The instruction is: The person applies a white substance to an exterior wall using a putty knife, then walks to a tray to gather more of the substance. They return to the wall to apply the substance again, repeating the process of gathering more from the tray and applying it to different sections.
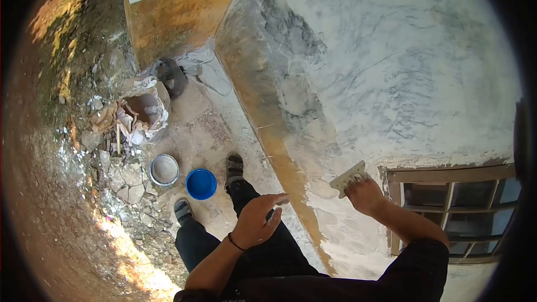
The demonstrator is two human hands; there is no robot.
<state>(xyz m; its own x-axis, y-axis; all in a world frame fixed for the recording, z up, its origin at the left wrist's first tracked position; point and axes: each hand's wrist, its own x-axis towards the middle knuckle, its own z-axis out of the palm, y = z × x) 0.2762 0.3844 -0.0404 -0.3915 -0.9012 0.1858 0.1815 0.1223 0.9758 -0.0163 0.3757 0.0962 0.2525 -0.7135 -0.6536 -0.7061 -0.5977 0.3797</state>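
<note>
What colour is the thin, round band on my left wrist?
Black. The thin, round band shows best in the head view, the only one here.

The mottled grey-white wall (408,72) is showing a rough, matt, plaster-like finish, while the round blue bucket (201,184) is looking like smooth plastic and the crumpled whitish sack (162,103) is appearing dull and creased.

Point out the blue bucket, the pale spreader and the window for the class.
Blue bucket (201,184): head view, on its inside.
Pale spreader (342,179): head view, on its flat blade.
Window (446,210): head view, where its bars cross.
</note>
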